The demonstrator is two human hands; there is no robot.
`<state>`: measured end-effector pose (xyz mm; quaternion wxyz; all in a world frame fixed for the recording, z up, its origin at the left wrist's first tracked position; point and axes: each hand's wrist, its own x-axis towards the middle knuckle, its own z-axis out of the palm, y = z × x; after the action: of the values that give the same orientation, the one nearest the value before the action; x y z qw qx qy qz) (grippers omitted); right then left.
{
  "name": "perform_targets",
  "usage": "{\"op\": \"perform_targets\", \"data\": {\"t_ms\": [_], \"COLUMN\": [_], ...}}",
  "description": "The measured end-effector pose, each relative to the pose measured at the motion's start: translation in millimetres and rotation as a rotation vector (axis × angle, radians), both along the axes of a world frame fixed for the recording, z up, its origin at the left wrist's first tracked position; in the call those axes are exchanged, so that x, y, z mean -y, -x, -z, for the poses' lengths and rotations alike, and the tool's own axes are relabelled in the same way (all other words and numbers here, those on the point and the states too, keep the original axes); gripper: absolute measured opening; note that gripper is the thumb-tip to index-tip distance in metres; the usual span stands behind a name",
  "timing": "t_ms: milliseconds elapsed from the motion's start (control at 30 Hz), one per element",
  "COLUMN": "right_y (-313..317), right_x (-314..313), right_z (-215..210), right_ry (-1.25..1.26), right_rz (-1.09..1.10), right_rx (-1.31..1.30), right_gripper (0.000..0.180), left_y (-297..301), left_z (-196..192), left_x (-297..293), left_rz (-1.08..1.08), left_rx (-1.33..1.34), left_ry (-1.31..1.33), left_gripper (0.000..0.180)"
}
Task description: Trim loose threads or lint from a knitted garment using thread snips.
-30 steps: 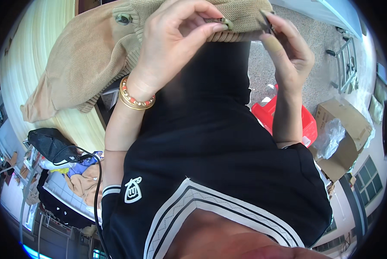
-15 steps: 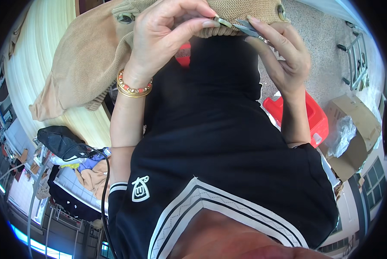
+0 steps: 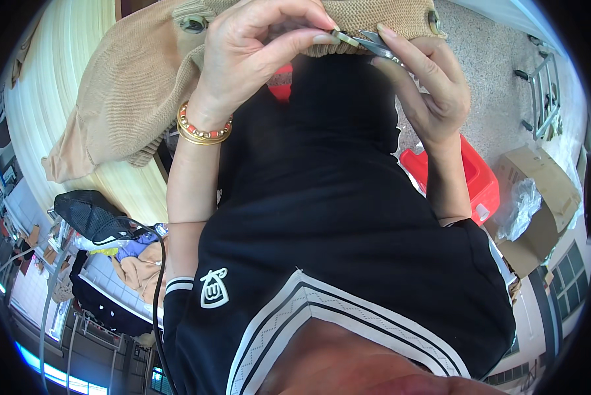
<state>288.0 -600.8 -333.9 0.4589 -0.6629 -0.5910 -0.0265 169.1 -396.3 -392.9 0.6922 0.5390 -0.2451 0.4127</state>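
Note:
A tan knitted cardigan (image 3: 114, 99) lies across a pale table and over my lap, with its ribbed edge near both hands. My left hand (image 3: 252, 56) pinches a button (image 3: 343, 37) on that edge between thumb and fingertips. In my right hand (image 3: 433, 85) are small metal thread snips (image 3: 379, 49), their tips pointing left, right beside the button. Whether the blades touch a thread is too small to tell. A second large button (image 3: 192, 26) shows on the knit to the left, and another button (image 3: 433, 22) at the right end.
The pale wood-grain table (image 3: 52, 72) curves along the left. A red plastic stool (image 3: 480, 184) stands by my right elbow, beside an open cardboard box (image 3: 545, 191) with clear plastic. A black mesh bag (image 3: 91, 214) and a cable are at lower left; a metal trolley (image 3: 544, 95) is far right.
The button is tilted a little further down to the right. The snips have shifted slightly, with their blades close beside it. Both hands otherwise stay nearly in place.

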Motion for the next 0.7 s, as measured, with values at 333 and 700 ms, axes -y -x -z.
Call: {"op": "perform_targets", "data": {"t_ms": [333,700], "right_y": [3.1,4.2], "right_x": [1.0,-1.4], "right_z": [4.1,3.6], "right_ry": [-0.043,-0.038], "right_rz": [0.004,0.007], "right_rx": [0.003,0.023], "right_gripper": [0.049,0.049], "left_y": [3.5,2.0], "left_z": [-4.8,-4.5], "left_x": [-0.6,-1.5], "left_rz": [-0.049,-0.141], "left_rx": [-0.053,-0.031], "left_ry": [-0.019,-0.09], "left_gripper": [0.013,0.011]}}
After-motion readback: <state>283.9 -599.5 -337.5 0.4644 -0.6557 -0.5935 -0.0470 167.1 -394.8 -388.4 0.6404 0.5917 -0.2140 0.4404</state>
